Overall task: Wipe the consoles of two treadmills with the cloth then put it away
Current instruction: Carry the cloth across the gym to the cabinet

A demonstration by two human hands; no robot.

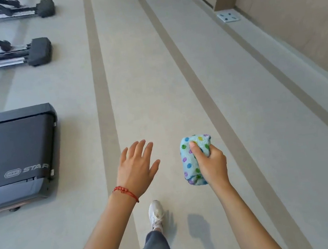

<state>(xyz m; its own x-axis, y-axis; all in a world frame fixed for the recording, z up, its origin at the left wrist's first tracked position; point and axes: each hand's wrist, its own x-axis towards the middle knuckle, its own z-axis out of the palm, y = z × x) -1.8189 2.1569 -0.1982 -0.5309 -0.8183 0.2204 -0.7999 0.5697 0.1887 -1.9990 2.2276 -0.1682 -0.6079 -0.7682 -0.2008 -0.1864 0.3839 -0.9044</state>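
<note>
My right hand [211,163] grips a bunched light-blue cloth [191,158] with coloured dots, held in the air above the floor. My left hand [136,167] hovers beside it with fingers spread and holds nothing; a red cord bracelet circles its wrist. The rear end of a black treadmill [15,153] lies on the floor at the left, well apart from both hands. No console is in view.
Two other exercise machines [39,51] stand at the far left on the grey floor with darker stripes. A beige wall [292,22] runs along the right, with a floor socket plate [228,17] near it. My foot in a white shoe [156,213] steps forward below.
</note>
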